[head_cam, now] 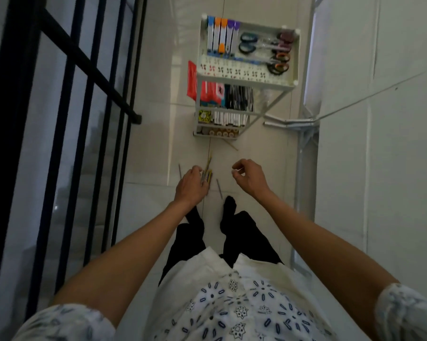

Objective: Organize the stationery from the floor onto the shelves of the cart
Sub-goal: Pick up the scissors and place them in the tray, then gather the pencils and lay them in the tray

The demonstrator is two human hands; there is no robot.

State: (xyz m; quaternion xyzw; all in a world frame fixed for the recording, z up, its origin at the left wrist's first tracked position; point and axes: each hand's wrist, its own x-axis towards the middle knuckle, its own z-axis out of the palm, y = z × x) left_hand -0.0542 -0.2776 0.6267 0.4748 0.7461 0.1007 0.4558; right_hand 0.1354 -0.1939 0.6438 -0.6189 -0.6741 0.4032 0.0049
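Largely done: cart (244, 80) at upper centre is carrying stocked shelves. Left hand (191, 184) is gripping a pencil bundle (207, 174); right hand (246, 177), loosely curled, is holding nothing. Stray pencils (219, 188) are lying on the floor (158, 148).

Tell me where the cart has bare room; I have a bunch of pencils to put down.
The left hand grips the pencils. The cart top is crowded: packaged pens, scissors. The second shelf is bare at its right end, beside the black pens. Lower shelves look full.
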